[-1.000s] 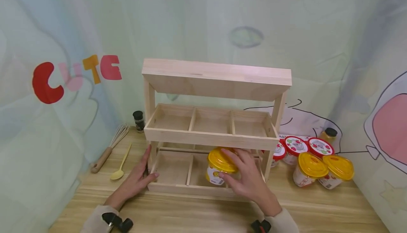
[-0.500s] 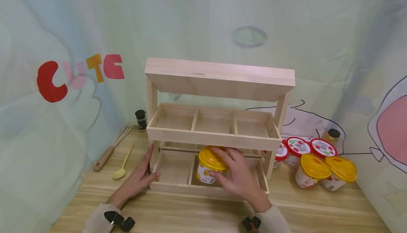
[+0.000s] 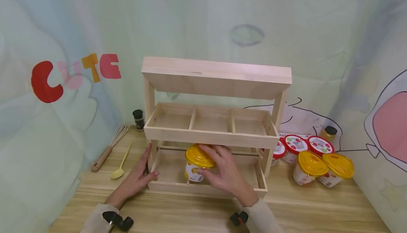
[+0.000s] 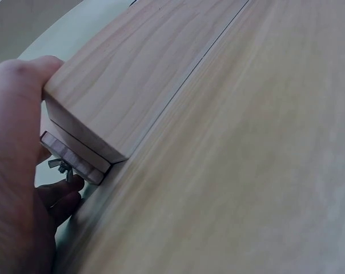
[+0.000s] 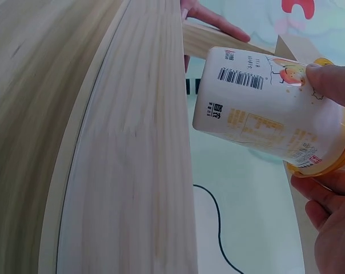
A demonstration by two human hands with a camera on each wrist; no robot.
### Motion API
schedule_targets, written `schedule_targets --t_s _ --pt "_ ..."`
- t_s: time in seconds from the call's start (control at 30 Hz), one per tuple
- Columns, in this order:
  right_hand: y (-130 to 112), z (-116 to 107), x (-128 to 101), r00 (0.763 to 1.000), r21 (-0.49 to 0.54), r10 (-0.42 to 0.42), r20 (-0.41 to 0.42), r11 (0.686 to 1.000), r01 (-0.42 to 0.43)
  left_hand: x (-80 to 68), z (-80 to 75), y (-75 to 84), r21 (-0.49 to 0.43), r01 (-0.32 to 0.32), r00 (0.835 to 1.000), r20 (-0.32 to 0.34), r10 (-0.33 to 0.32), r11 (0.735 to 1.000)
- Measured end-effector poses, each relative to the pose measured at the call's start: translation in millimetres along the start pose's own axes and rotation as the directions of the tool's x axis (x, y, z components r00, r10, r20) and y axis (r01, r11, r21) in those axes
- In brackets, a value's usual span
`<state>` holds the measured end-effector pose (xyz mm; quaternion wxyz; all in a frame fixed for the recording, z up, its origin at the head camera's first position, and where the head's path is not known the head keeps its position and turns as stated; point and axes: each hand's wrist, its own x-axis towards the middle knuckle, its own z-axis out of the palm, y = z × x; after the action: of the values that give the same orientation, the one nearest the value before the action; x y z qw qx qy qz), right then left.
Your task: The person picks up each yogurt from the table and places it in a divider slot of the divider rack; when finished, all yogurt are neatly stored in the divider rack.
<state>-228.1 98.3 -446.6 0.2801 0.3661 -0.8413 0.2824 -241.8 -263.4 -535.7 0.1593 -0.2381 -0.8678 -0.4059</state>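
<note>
A two-tier wooden display rack (image 3: 211, 136) with divided trays and a slanted top board stands on the table. My left hand (image 3: 135, 178) holds its lower left corner. In the left wrist view, the thumb lies on the tray's front corner and the fingers reach round the side, near a wing nut (image 4: 62, 167). My right hand (image 3: 226, 171) grips a white tub with a yellow lid (image 3: 194, 172) by its lid end. In the head view the tub is over the lower tray, around the left divider. The right wrist view shows its base apart from the tray's front board (image 5: 138, 142).
Two more yellow-lidded tubs (image 3: 310, 167) and several red-lidded tubs (image 3: 295, 144) stand right of the rack, with a dark-capped jar (image 3: 329, 133) behind. On the left lie a whisk (image 3: 111, 148) and a yellow spoon (image 3: 119, 169), near a black-capped shaker (image 3: 138, 120).
My right hand has carried the yellow-lidded tub leftward along the lower tray, from its middle compartment to the left divider. My left hand has stayed on the rack's corner.
</note>
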Motion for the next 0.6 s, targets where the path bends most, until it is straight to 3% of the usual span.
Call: schedule_targets --t_s 0.13,0.33,0.6 --pt "-3.5 6.1 4.4 1.0 0.018 -0.019 0.012 1.0 0.019 0.0 -0.1 0.7 -0.027 -0.059 0.998 -0.004 0.059 0.998" --pt "-8.9 13.3 9.3 0.999 0.031 -0.024 0.038 0.999 0.023 2.5 0.7 1.6 -0.069 -0.186 0.982 -0.043 0.183 0.98" --pt "-16.1 24.4 17.2 0.997 0.037 -0.063 0.048 0.997 0.061 1.5 1.2 0.1 -0.065 -0.197 0.98 -0.049 0.194 0.978"
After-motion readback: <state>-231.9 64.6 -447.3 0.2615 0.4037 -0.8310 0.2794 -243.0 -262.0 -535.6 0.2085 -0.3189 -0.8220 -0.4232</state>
